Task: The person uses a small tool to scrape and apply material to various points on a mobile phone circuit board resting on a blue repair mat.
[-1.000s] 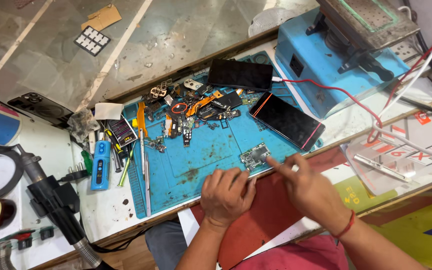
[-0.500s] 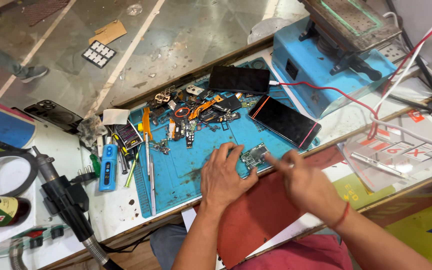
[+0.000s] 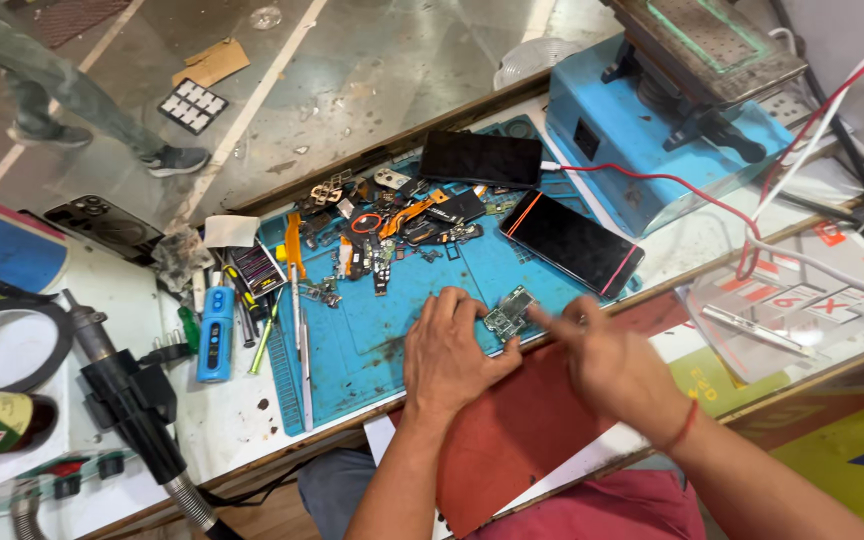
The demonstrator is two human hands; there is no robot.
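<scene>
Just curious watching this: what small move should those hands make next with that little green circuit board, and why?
Probably the left hand should press the small green circuit board flat on the blue work mat: it sits at the mat's edge, and the right hand's finger points at it, blurred.

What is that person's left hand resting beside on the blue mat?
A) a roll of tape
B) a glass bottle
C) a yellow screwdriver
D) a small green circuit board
D: the left hand lies flat on the blue mat, fingertips against a small green circuit board, which the right hand points toward.
</scene>
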